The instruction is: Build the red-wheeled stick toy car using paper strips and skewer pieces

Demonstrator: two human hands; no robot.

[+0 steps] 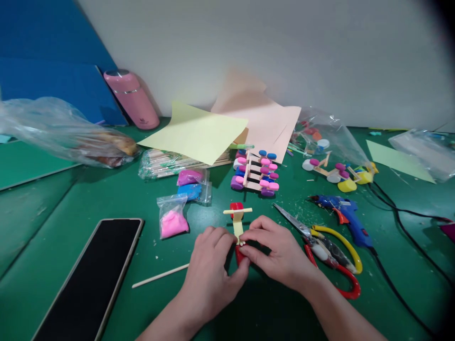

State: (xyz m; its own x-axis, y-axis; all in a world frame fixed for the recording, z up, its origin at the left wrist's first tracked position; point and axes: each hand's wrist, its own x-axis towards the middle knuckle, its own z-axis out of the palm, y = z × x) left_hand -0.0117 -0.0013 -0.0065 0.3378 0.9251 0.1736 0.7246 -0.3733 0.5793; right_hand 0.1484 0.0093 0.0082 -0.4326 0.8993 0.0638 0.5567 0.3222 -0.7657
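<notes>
My left hand (211, 265) and my right hand (279, 248) meet at the near end of a small handmade toy vehicle (238, 227). It has a pale yellow strip as its body, a thin crossbar stick (229, 211) and a red round piece (234, 206) at the far end. Another red piece (239, 256) shows between my hands. My right thumb and forefinger pinch at small pale bits by this near end. The fingers of my left hand curl around its left side. A thin wooden stick (159, 276) lies on the table, partly covered by my left hand.
Scissors (320, 246) and a blue glue gun (343, 213) with a cable lie right. A phone (88, 279) rests left. Clay packets (173, 222), finished toy vehicles (254, 173), stick bundles (174, 165), paper (195, 132) and a pink bottle (133, 99) stand behind.
</notes>
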